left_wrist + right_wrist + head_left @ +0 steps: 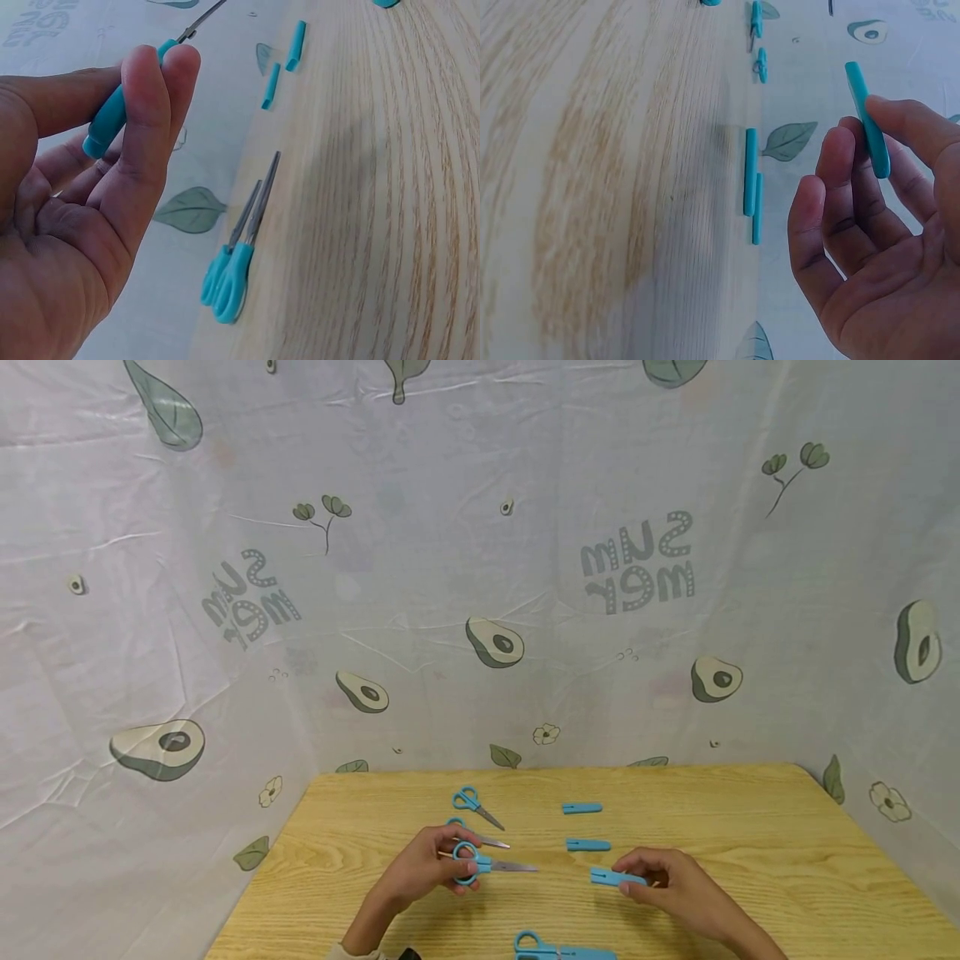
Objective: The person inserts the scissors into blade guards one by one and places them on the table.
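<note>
My left hand (431, 866) pinches a pair of blue-handled scissors (483, 865) by the handles, blades pointing right. Facing it, my right hand (671, 887) pinches a blue scissor sheath (617, 877) between thumb and fingers, its slotted end toward the blade tip. A gap separates tip and sheath, and both are held above the table. In the left wrist view, the handles (109, 124) sit between thumb and fingers. The right wrist view shows the held sheath (868, 124) clear of the table.
Two bare scissors lie behind my left hand, the farther pair (478, 807) fully visible. Two loose sheaths, one far (582, 808) and one nearer (588, 845), lie beyond my right hand. Sheathed scissors (566, 950) lie at the front of the wooden table (810, 860). A printed curtain (420, 568) hangs behind.
</note>
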The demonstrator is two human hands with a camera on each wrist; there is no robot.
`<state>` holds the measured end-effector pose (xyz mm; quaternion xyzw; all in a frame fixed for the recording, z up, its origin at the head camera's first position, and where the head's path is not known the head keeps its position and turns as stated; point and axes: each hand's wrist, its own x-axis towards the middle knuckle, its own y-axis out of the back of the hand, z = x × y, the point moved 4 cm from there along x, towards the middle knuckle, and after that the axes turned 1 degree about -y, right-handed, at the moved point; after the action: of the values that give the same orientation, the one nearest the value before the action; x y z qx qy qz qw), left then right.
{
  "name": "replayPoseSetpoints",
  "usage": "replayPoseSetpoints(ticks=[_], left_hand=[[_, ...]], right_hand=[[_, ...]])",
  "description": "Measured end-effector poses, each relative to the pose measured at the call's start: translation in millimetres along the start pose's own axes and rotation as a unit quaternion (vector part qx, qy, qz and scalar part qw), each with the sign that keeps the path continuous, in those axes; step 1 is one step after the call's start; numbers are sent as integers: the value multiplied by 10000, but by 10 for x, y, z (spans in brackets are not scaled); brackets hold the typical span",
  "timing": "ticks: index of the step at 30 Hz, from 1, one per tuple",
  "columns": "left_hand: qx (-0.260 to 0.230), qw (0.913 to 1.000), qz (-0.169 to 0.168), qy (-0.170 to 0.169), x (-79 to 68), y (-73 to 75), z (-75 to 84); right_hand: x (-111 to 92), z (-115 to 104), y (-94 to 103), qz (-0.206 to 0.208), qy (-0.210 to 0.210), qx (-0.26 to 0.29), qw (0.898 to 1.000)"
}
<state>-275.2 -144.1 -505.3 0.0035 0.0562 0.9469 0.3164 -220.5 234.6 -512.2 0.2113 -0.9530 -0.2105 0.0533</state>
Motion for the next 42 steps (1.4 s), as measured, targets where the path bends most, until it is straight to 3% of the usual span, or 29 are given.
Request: replayPoseSetpoints(ticks=[42], left_hand=[[-11,9999,91,-85,44,-196,-3]], right_hand=[[80,6,-200,-249,278,524,9979]])
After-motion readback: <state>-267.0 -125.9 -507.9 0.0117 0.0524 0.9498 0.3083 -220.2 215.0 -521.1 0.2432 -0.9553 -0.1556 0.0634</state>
